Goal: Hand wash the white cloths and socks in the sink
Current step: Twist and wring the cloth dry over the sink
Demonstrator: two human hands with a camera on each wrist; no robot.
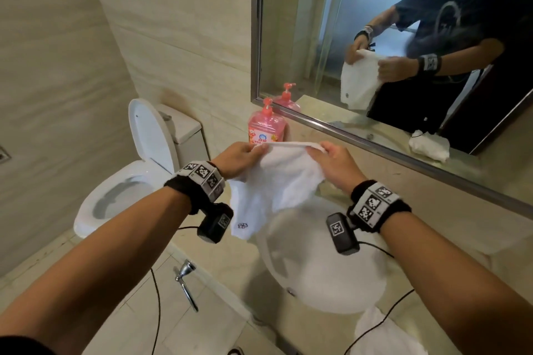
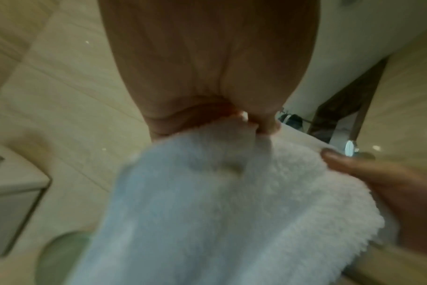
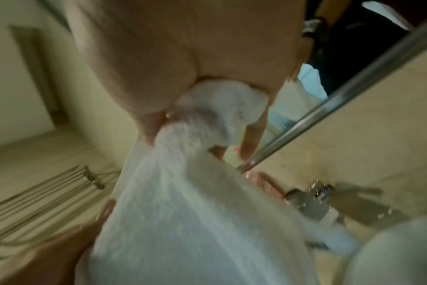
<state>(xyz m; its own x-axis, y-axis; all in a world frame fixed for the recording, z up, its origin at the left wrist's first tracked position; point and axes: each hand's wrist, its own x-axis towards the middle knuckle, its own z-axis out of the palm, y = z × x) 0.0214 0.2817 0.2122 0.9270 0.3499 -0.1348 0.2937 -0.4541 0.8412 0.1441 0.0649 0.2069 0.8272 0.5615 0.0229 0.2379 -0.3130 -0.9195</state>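
Note:
A white fluffy cloth (image 1: 274, 181) with a small embroidered mark hangs spread above the white sink (image 1: 323, 277). My left hand (image 1: 245, 155) pinches its top edge on the left, and my right hand (image 1: 331, 158) pinches the top edge on the right. In the left wrist view the cloth (image 2: 219, 212) hangs from my left hand (image 2: 251, 123), whose thumb and fingers pinch it. The right wrist view shows the cloth (image 3: 195, 202) bunched in my right hand (image 3: 207, 108). Another white cloth (image 1: 383, 331) lies on the counter in front of the sink.
A pink pump soap bottle (image 1: 266, 127) stands on the counter by the mirror (image 1: 403, 37). A toilet (image 1: 129, 181) with its lid up is to the left. The faucet (image 3: 314, 200) shows in the right wrist view. Cables (image 1: 157, 305) hang from the wrist cameras.

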